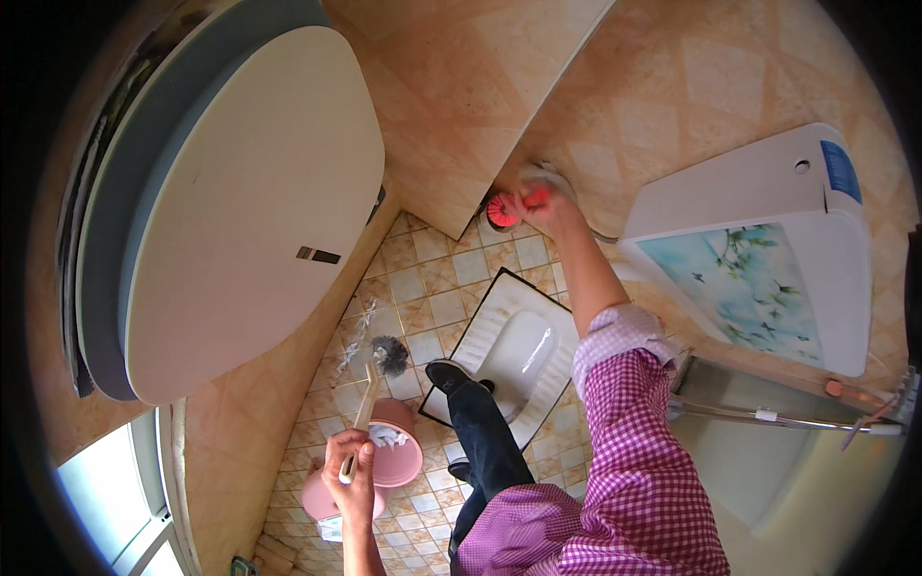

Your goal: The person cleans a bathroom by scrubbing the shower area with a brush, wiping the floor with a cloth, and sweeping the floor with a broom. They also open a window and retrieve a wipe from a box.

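My left hand point(351, 468) grips the pale handle of a toilet brush point(367, 399). Its dark grey bristle head point(391, 356) hangs above the tiled floor. Stretched towards the wall corner, my right hand point(549, 210) has its fingers around a bright red object point(535, 197); blur keeps its kind from being told. Right beside those fingers shows a round, ridged red thing point(501, 210), and I cannot tell whether both are one piece. A white squat toilet point(515, 353) lies in the floor between my arms, with my dark shoe point(448, 376) at its edge.
Below the brush stands a pink bin point(407, 461) holding crumpled paper. Next to it is another pink item point(317, 497). A white cistern point(720, 209) with a floral panel is on the right wall. At left is a large pale rounded panel point(266, 201). Clear plastic point(358, 335) lies on the tiles.
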The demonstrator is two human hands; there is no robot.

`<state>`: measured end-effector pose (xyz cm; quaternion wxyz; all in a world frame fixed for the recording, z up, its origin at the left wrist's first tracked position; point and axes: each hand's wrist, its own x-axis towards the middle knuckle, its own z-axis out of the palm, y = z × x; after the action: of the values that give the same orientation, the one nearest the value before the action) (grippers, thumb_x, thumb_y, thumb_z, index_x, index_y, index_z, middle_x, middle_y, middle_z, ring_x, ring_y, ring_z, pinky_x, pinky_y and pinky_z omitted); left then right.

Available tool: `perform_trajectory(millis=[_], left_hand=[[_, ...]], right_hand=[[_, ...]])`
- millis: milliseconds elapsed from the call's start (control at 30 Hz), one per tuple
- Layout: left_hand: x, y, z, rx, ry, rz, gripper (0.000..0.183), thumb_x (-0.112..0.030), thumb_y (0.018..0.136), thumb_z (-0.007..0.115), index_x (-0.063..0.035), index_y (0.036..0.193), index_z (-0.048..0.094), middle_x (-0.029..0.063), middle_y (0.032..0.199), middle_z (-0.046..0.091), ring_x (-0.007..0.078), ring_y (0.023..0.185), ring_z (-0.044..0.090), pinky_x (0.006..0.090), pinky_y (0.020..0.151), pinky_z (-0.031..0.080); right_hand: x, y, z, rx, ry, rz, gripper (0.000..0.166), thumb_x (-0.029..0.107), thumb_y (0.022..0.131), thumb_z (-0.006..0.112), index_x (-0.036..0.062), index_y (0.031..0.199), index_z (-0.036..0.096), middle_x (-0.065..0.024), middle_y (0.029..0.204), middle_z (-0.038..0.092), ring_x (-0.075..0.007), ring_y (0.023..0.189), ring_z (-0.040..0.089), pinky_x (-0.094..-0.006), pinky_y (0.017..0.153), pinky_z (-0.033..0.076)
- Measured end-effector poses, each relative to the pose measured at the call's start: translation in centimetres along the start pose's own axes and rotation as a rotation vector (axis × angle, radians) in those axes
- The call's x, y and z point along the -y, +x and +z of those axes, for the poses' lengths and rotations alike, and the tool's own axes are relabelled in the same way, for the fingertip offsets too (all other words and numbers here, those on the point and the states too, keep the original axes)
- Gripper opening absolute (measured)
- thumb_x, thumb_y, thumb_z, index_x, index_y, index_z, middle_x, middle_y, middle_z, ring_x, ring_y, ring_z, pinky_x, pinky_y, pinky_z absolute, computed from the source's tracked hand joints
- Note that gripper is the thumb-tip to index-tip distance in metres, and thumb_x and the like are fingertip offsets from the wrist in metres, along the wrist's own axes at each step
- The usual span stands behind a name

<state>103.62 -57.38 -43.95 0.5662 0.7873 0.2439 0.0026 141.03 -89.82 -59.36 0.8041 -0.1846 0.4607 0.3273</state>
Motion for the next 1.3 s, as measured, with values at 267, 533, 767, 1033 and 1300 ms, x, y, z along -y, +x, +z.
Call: perform_trajectory(millis=[267, 533, 767, 1033, 1300], left_hand=[[-1.6, 1.5, 0.5, 0.018, 0.038, 0.005, 0.012, -0.01, 0.079, 0.066, -0.0014, 0.075, 0.059, 0.0079, 0.088, 0.06, 0.0169, 0.083, 0.056, 0.0293, 0.074, 0.044], [-3.6, 2.5, 2.5, 0.056, -0.049, 0.023, 0.011, -0.006, 0.078, 0.066, 0.001, 0.073, 0.06, 0.0076, 0.088, 0.058, 0.0173, 0.085, 0.055, 0.0294, 0.076, 0.044], [-6.6, 4.6, 3.7, 0.13, 0.044, 0.199, 0.01, -0.01, 0.077, 0.066, -0.0007, 0.078, 0.06, 0.0092, 0.089, 0.06, 0.0204, 0.084, 0.057, 0.0305, 0.075, 0.045], [-8.6, 5.9, 8.5, 0.219, -0.101, 0.245, 0.01, -0.001, 0.073, 0.067, -0.0023, 0.081, 0.061, 0.0081, 0.09, 0.059, 0.0174, 0.083, 0.057, 0.0282, 0.073, 0.044], [-12.4, 2.7, 13.4, 0.394, 0.107, 0.348, 0.056, -0.001, 0.069, 0.07, -0.0032, 0.121, 0.047, 0.0123, 0.12, 0.041, 0.0193, 0.086, 0.053, 0.0257, 0.062, 0.048]], right_hand=[[3.3, 0.9, 4.3, -0.167, -0.558, -0.644, 0.054, 0.047, 0.086, 0.048, 0.0025, 0.116, 0.043, -0.0218, 0.095, 0.059, -0.0342, 0.085, 0.059, -0.04, 0.062, 0.052], [6.1, 4.6, 0.4, -0.565, -1.562, -1.38, 0.034, 0.031, 0.086, 0.052, 0.0041, 0.106, 0.05, -0.0093, 0.072, 0.064, -0.0191, 0.061, 0.063, -0.0309, 0.052, 0.049], [2.1, -2.5, 1.2, -0.275, -1.131, -1.191, 0.031, 0.01, 0.077, 0.059, -0.0027, 0.106, 0.054, -0.015, 0.079, 0.062, -0.0191, 0.067, 0.06, -0.0304, 0.057, 0.047], [-18.9, -16.4, -2.9, 0.324, -1.753, -1.272, 0.058, 0.003, 0.068, 0.069, 0.0124, 0.122, 0.05, -0.0088, 0.124, 0.049, -0.0216, 0.106, 0.051, -0.0302, 0.085, 0.045], [-22.5, -12.9, -7.2, 0.087, -0.733, -1.046, 0.017, 0.01, 0.081, 0.06, 0.0011, 0.095, 0.062, -0.0082, 0.095, 0.061, -0.0146, 0.09, 0.058, -0.0264, 0.069, 0.05]])
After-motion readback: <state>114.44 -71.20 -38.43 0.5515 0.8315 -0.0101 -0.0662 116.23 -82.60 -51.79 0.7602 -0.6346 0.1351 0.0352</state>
